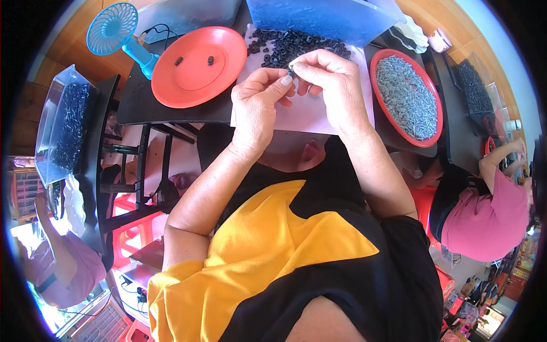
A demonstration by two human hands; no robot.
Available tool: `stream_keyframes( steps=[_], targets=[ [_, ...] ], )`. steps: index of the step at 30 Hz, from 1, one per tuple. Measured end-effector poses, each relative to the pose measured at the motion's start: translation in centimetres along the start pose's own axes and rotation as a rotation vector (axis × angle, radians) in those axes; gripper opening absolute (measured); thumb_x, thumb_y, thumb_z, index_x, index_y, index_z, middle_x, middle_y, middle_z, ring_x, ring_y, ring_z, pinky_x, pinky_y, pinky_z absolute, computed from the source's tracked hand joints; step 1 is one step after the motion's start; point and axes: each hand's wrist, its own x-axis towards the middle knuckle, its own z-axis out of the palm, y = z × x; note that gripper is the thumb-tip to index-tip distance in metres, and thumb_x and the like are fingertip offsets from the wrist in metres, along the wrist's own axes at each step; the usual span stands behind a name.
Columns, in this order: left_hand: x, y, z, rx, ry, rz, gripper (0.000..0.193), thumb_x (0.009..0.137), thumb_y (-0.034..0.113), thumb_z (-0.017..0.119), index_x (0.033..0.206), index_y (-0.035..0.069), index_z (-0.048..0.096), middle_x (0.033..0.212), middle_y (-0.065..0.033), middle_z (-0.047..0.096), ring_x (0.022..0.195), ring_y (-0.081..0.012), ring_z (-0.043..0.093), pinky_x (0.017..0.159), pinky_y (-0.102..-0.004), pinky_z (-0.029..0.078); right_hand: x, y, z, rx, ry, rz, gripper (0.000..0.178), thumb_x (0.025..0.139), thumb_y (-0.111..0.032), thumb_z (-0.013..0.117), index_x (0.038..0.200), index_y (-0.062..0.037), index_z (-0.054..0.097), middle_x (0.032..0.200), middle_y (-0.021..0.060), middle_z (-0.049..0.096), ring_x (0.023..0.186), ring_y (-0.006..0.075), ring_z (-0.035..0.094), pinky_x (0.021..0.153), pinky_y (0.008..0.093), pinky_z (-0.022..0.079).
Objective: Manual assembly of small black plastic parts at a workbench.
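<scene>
Both my hands meet above the white sheet (pixel 336 117), fingertips pinched together. A small black plastic piece (pixel 291 74) is held between them, mostly covered by the fingers. My left hand (pixel 259 100) grips it from the left with thumb and forefinger. From the right, my right hand (pixel 336 80) pinches at its top, where something small and pale may show; I cannot make it out. Just beyond my fingers lies a heap of small black pieces (pixel 285 45). On the left, a red plate (pixel 196 85) carries two black pieces. To the right stands a red tray (pixel 373 77) full of small silvery metal parts.
A blue handheld fan (pixel 112 28) stands behind the red plate. At the far edge is a translucent bin (pixel 330 20). Another clear bin (pixel 62 125) of dark pieces sits at the left. One person (pixel 484 216) works at the right, another person (pixel 65 265) at the left.
</scene>
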Motion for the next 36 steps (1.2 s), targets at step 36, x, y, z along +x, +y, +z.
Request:
stream_keyframes(
  steps=[36],
  targets=[
    [-0.6,0.2,-0.6,0.086,-0.035,-0.121,0.016,0.094,0.008,0.065,0.102,-0.005,0.068,0.081,-0.0065,0.068,0.071,-0.0120,0.062,0.063,-0.0243,0.048,-0.8,3.4,1.8,0.303,0.170,-0.179,0.021,0.083,0.009,0.069,0.099,-0.0026,0.072,0.093,0.0033,0.071,0.084,0.0093,0.065,0.080,0.0239,0.052]
  ],
)
